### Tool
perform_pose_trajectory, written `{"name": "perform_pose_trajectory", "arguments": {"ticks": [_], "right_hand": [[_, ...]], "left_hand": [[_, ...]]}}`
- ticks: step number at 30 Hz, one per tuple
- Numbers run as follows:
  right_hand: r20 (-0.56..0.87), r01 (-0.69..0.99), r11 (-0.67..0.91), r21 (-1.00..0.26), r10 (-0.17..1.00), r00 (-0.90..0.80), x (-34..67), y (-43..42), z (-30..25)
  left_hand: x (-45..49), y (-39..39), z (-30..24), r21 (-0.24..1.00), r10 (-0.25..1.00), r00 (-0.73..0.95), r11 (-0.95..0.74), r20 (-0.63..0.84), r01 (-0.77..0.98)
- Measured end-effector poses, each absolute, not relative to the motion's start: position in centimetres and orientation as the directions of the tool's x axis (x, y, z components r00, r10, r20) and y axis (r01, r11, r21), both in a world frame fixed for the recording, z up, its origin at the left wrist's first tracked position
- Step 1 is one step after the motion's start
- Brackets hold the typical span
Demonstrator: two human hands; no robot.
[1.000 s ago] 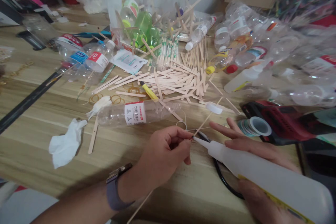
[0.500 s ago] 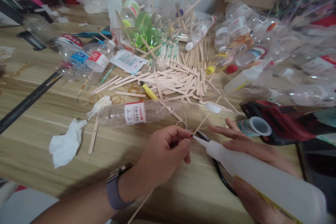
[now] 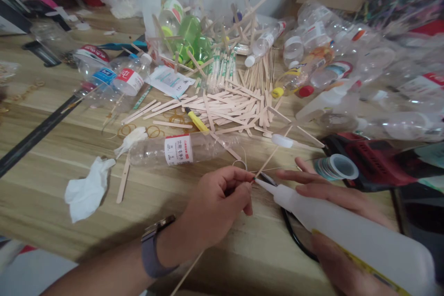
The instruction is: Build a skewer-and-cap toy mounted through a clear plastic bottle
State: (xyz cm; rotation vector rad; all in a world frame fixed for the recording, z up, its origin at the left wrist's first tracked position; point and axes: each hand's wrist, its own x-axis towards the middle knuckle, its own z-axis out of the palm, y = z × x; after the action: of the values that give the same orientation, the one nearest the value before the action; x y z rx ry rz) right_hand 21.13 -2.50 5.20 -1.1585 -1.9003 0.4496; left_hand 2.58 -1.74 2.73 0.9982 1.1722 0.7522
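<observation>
My left hand is closed in a pinch on a thin wooden skewer, whose other end comes out below my wrist. A small dark and red spot shows on the skewer at my fingertips. Near the skewer's far end is a white plastic piece, with crossed flat wooden sticks beyond it. My right hand is wrapped round a white squeeze bottle with a narrow nozzle. The nozzle tip touches or nearly touches the skewer beside my left fingertips. Scissors lie partly hidden behind the bottle.
A clear plastic bottle lies ahead of my left hand. Beyond are piled craft sticks, a yellow marker and many plastic bottles. At right are a red and black power tool and a spool. Crumpled tissue lies left.
The crossed wooden sticks and white piece on the skewer have shifted slightly. The squeeze bottle and my right hand have moved a little right and down. My left hand stays almost still.
</observation>
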Motion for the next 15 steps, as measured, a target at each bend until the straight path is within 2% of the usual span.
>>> {"name": "perform_pose_trajectory", "arguments": {"ticks": [2,7,13,15], "right_hand": [[0.467,0.539,0.524,-0.659,0.847,-0.252,21.3,-2.5,4.6],[0.564,0.467,0.583,-0.665,0.802,-0.197,21.3,-2.2,3.0],[0.559,0.457,0.589,-0.667,0.801,-0.216,21.4,-2.2,3.2],[0.516,0.475,0.567,-0.673,0.820,-0.247,21.5,-2.3,3.8]], "left_hand": [[2.6,-1.7,2.7,0.920,0.889,0.247,0.392,-0.385,0.023],[2.7,-1.7,2.7,0.921,0.891,0.252,0.389,-0.377,0.002],[2.6,-1.7,2.8,0.920,0.890,0.249,0.391,-0.382,0.015],[2.6,-1.7,2.8,0.921,0.890,0.248,0.390,-0.382,0.018]]}}
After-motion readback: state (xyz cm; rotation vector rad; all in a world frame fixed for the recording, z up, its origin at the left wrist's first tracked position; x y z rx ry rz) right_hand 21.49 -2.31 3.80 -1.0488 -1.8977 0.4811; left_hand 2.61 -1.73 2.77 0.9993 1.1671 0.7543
